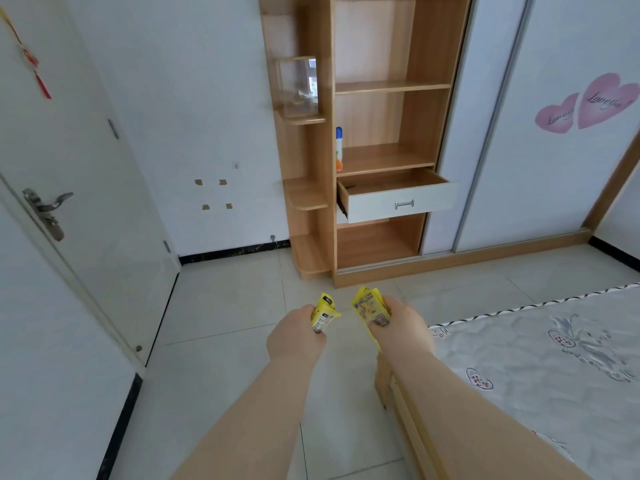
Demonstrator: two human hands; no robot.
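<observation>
At the far left we saw a white door [79,174] with a metal handle [46,211] and a red tassel ornament [33,60] hanging high on it. Near us, over the tiled floor [225,306], our left hand [294,336] gripped a small yellow packet [323,313], fingers curled round its lower part so that its top stuck out toward the far side. Just to the right, apart from it, our right hand [401,323] held a wider bundle of yellow packets [369,310], thumb pressed across the printed face and fingers wrapped behind. How many lay in that bundle we could not tell. Both hands hung in the air above the floor, between the door and the bed.

Farther off stood a wooden shelf unit [429,64]. A clear container [298,86] sat on one of its rounded side shelves, and a spray bottle [339,148] stood upright at the left edge of a middle shelf. Below that a white-fronted drawer [398,199] was pulled out. To the right of the unit ran a white sliding door [540,168] bearing two pink heart stickers [604,100]. At the near right lay a bed [519,358] with a patterned cover.
</observation>
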